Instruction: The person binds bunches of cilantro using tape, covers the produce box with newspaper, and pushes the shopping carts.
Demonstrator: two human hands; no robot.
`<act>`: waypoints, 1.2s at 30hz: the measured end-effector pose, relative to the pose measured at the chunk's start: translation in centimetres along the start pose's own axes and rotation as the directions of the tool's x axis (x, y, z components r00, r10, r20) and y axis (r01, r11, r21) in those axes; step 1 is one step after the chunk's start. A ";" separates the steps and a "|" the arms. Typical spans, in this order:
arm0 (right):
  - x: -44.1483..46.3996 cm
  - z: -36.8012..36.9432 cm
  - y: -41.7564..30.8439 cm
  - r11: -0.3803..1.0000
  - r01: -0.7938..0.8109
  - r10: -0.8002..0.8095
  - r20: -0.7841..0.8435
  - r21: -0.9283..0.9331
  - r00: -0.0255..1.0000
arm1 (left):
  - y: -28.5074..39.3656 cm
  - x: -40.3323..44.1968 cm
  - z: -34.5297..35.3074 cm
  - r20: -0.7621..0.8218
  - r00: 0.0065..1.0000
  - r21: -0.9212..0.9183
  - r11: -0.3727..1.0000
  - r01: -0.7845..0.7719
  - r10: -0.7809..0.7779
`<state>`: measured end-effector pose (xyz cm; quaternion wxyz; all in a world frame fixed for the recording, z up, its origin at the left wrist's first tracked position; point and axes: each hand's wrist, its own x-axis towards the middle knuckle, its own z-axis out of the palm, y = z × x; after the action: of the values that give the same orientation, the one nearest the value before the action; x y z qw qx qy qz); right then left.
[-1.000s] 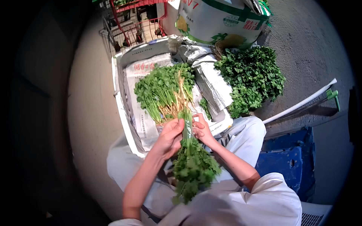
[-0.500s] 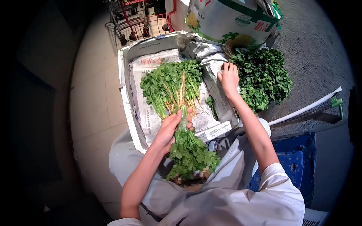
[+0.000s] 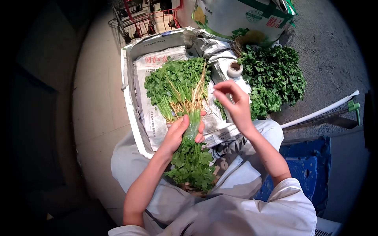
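The bunch (image 3: 193, 165) is in the left hand (image 3: 175, 133), its bright, jagged leaves toward the person (image 3: 240, 214), its pale roots pointing away over the greens (image 3: 169, 78) in the box (image 3: 132, 114). A glossy clear wrap (image 3: 192, 129) circles the stems, and the left grip is clamped round them there. The right hand (image 3: 237, 105) hangs over the box's right side, the roll (image 3: 235, 69) just beyond it; its fingers curl, but I can't tell whether the tips meet. Pale floor (image 3: 98, 110) runs along the left rim; dark greens (image 3: 271, 82) crowd the right.
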<state>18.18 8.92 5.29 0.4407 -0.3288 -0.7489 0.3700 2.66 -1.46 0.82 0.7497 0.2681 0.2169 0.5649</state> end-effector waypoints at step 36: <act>-3.8 3.0 -4.6 0.947 -0.254 0.169 0.367 0.195 0.915 | 2.4 -5.8 1.6 -0.136 0.990 0.065 0.997 0.052 -0.043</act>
<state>16.22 2.69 6.55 0.2957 -0.2829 -0.7242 0.5550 0.36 -6.80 3.68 0.7370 0.2496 0.2923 0.5560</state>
